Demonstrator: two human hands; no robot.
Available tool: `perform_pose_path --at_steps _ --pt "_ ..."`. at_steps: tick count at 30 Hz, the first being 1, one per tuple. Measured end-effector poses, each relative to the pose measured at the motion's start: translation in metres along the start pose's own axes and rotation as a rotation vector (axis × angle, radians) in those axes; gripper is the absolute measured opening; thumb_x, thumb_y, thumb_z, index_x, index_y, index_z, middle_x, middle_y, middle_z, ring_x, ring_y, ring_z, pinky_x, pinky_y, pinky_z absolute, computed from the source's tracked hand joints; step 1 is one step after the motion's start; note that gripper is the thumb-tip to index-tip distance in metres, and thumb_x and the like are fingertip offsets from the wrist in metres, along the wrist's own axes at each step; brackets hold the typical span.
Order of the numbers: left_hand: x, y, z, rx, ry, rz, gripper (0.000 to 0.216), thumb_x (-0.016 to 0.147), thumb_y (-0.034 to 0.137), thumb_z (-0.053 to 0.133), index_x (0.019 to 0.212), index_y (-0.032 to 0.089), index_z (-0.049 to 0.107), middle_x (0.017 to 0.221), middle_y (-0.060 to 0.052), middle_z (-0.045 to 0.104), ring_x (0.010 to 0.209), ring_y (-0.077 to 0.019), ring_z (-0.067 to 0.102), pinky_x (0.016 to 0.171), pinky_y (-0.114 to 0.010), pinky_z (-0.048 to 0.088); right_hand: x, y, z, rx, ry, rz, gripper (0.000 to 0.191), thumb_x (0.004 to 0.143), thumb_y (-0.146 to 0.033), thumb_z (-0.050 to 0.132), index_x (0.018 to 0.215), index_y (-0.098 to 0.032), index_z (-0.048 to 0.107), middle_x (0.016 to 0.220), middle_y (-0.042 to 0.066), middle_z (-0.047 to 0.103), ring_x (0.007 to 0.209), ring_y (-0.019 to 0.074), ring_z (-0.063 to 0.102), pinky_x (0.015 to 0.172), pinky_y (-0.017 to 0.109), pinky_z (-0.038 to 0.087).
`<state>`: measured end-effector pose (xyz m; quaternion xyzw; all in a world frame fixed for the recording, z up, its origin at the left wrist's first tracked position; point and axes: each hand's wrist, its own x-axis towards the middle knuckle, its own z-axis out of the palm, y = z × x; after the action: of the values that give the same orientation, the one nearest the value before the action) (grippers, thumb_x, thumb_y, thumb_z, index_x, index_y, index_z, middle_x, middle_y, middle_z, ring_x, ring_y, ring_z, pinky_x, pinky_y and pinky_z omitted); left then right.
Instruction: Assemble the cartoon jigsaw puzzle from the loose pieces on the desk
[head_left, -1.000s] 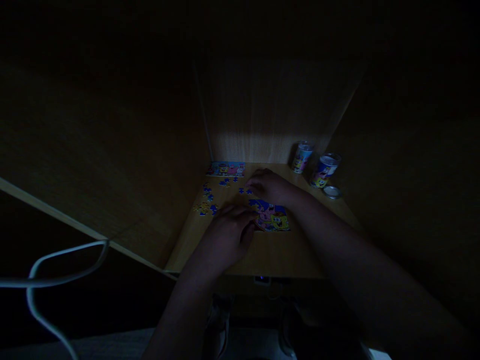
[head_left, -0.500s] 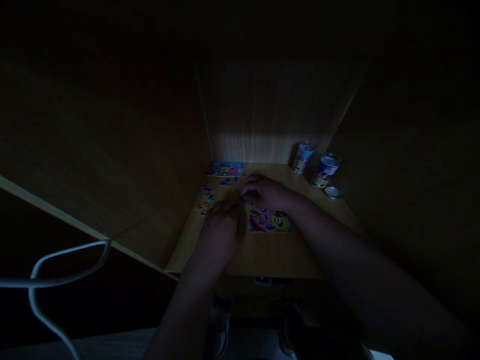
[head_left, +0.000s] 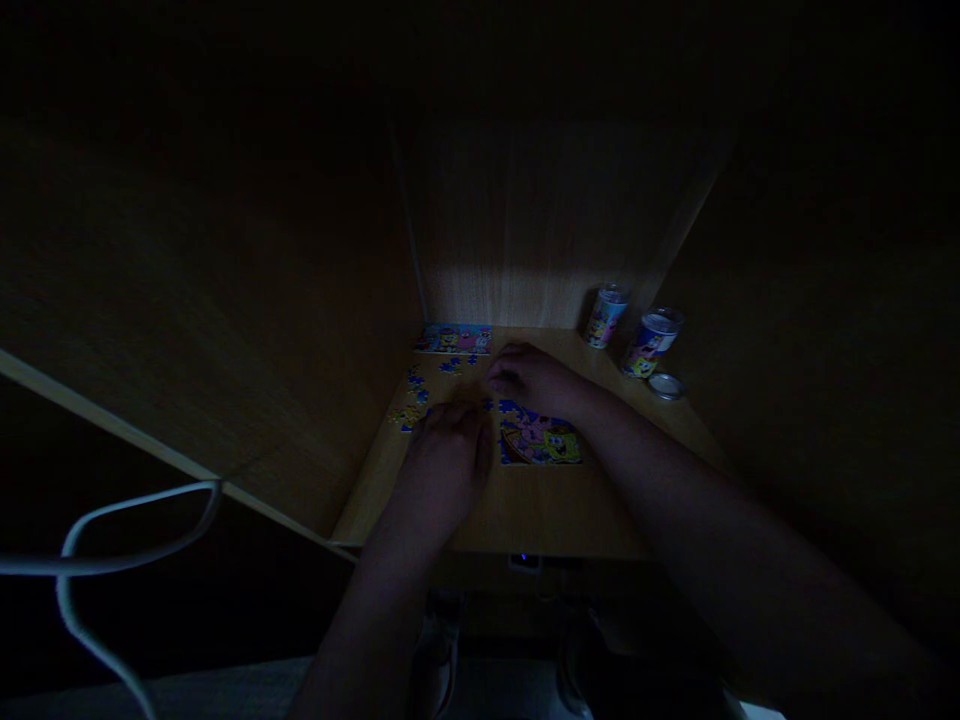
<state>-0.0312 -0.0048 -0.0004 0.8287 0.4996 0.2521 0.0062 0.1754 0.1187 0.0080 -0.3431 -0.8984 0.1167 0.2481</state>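
The scene is very dark. A partly joined cartoon jigsaw (head_left: 541,441) lies on a small wooden desk (head_left: 525,510). My left hand (head_left: 450,455) rests on the desk just left of the jigsaw, fingers curled toward loose blue pieces (head_left: 415,395). My right hand (head_left: 529,378) sits above the jigsaw's top edge, fingers bent down on the desk among loose pieces; what they pinch is too dark to make out. A printed reference picture (head_left: 454,339) lies at the back left.
Two printed cartoon tins (head_left: 649,343) stand at the back right, with a round lid (head_left: 665,385) beside them. Wooden walls close in the desk at left, back and right. A white cable (head_left: 112,520) loops at the lower left.
My left hand slid left and forward off the jigsaw's left edge toward the loose pieces. My right hand shifted slightly left above the jigsaw.
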Motion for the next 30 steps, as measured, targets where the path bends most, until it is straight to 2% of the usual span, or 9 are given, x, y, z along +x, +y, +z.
perform_pose_path --at_steps 5,8,11,16,19,23,25,30 --pt "-0.002 0.003 -0.004 -0.026 -0.027 0.072 0.030 0.107 0.022 0.061 0.136 0.019 0.071 0.138 -0.012 0.073 0.129 -0.0321 0.065 0.118 -0.054 0.048 0.001 0.013 -0.006 -0.115 0.055 0.022 0.014 0.098 -0.011 0.068 0.097 -0.017 0.081 0.102 0.013 0.080 0.105 0.0273 0.070 0.100 0.042 0.049" --pt "-0.003 0.004 -0.005 -0.044 -0.043 0.094 0.036 0.108 0.025 0.062 0.143 0.020 0.067 0.148 -0.011 0.069 0.141 -0.0324 0.060 0.126 -0.057 0.040 -0.001 0.015 -0.006 -0.109 0.035 0.009 0.008 0.095 -0.015 0.075 0.097 -0.018 0.082 0.101 0.011 0.080 0.103 0.0260 0.070 0.099 0.042 0.049" --pt "-0.004 0.004 -0.003 -0.038 -0.057 0.061 0.039 0.109 0.028 0.061 0.147 0.018 0.064 0.152 -0.014 0.067 0.144 -0.0328 0.058 0.127 -0.058 0.039 -0.001 0.015 -0.005 -0.101 0.007 0.016 0.006 0.092 -0.020 0.082 0.097 -0.018 0.082 0.102 0.011 0.079 0.102 0.0252 0.069 0.099 0.041 0.049" --pt "-0.004 0.002 0.002 0.031 -0.040 -0.017 0.043 0.111 0.032 0.056 0.149 0.013 0.061 0.153 -0.021 0.064 0.144 -0.0353 0.058 0.125 -0.061 0.040 -0.001 0.014 -0.005 -0.038 -0.031 0.033 0.009 0.087 -0.017 0.086 0.095 -0.017 0.081 0.103 0.012 0.079 0.104 0.0252 0.069 0.098 0.041 0.050" --pt "-0.003 0.001 0.002 0.055 -0.033 -0.023 0.041 0.111 0.030 0.056 0.147 0.012 0.062 0.152 -0.021 0.065 0.143 -0.0350 0.059 0.126 -0.059 0.040 -0.001 0.010 -0.006 0.000 -0.015 0.056 0.010 0.085 -0.017 0.088 0.091 -0.018 0.080 0.100 0.010 0.079 0.104 0.0251 0.070 0.098 0.040 0.050" --pt "-0.002 0.002 0.001 0.082 -0.011 -0.017 0.036 0.110 0.029 0.056 0.140 0.014 0.066 0.148 -0.019 0.068 0.138 -0.0347 0.062 0.124 -0.057 0.043 -0.001 0.001 -0.008 0.175 -0.011 0.216 0.004 0.091 -0.021 0.082 0.093 -0.018 0.079 0.095 0.005 0.081 0.089 0.0202 0.074 0.083 0.032 0.053" --pt "-0.002 0.002 0.001 0.093 0.000 -0.019 0.034 0.110 0.030 0.055 0.137 0.015 0.068 0.145 -0.017 0.070 0.135 -0.0343 0.064 0.123 -0.056 0.045 -0.001 -0.004 -0.009 0.276 -0.046 0.285 0.008 0.092 -0.026 0.080 0.095 -0.019 0.079 0.092 0.003 0.082 0.085 0.0191 0.075 0.078 0.029 0.054" --pt "-0.001 0.002 0.001 0.091 -0.009 -0.024 0.032 0.110 0.028 0.054 0.134 0.015 0.070 0.142 -0.016 0.071 0.132 -0.0328 0.065 0.122 -0.054 0.046 -0.002 -0.012 -0.012 0.299 -0.136 0.297 0.014 0.094 -0.033 0.077 0.093 -0.019 0.080 0.089 0.001 0.082 0.083 0.0187 0.075 0.074 0.028 0.052"
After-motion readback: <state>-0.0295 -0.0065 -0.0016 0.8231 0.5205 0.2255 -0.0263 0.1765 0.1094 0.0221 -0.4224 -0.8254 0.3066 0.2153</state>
